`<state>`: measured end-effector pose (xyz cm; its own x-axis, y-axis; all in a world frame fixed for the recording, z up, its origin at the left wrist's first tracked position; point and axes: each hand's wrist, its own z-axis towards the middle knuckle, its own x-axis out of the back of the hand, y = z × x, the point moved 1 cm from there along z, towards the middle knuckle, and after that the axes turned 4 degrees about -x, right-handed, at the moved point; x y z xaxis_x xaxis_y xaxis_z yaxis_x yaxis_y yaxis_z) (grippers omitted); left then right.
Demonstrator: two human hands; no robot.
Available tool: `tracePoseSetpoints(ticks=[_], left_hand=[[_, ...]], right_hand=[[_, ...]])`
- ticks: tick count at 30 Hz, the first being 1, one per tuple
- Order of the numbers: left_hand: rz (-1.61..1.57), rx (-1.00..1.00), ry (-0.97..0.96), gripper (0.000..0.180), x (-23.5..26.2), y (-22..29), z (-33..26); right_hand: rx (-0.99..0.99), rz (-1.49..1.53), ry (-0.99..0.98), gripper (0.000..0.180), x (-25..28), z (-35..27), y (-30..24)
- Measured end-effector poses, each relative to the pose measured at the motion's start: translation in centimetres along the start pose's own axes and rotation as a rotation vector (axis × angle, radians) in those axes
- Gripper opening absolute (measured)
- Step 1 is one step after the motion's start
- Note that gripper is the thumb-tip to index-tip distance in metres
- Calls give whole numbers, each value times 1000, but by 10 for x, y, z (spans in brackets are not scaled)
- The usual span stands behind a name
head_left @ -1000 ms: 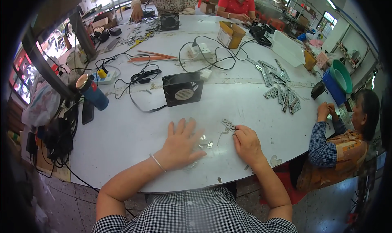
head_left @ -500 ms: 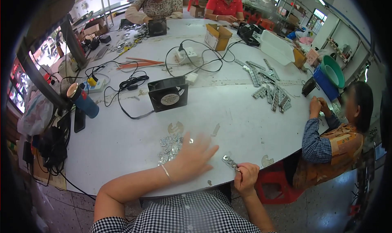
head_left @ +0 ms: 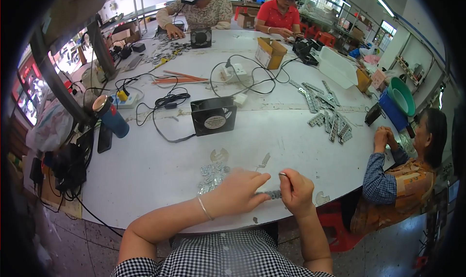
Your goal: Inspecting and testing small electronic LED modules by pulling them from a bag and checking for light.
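Both hands have drawn back from the table top toward the near edge since the earlier frames and now meet over it. Right hand is closed around one end of a small metal strip; left hand pinches the other end between thumb and fingers, a bangle on its wrist. The strip sits between the two hands, just above the table rim.

Progress, as judged: one piece is in hand, while a loose pile of small metal parts lies just beyond the left hand, apparently unprocessed.

Farther out stand a black square fan, trailing black cables and a blue bottle. Rows of finished-looking strips lie well apart to the right, near a seated co-worker. Nothing blocks the hands.
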<state>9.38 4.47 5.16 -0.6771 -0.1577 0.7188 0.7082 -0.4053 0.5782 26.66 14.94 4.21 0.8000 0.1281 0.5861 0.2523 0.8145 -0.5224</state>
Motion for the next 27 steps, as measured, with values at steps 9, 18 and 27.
tracePoseSetpoints(ticks=[9, 18, 27], left_hand=[[-312, 331, -17, 23, 58, -17, -11], [-962, 545, 274, 29, 82, -53, -45], [-910, 390, 180, 16, 66, -56, -42]], right_hand=[[249, 181, 3, 10, -77, 87, -62], [-270, 508, -200, 17, -76, 80, -37], [-209, 425, -336, 13, -59, 54, -33]])
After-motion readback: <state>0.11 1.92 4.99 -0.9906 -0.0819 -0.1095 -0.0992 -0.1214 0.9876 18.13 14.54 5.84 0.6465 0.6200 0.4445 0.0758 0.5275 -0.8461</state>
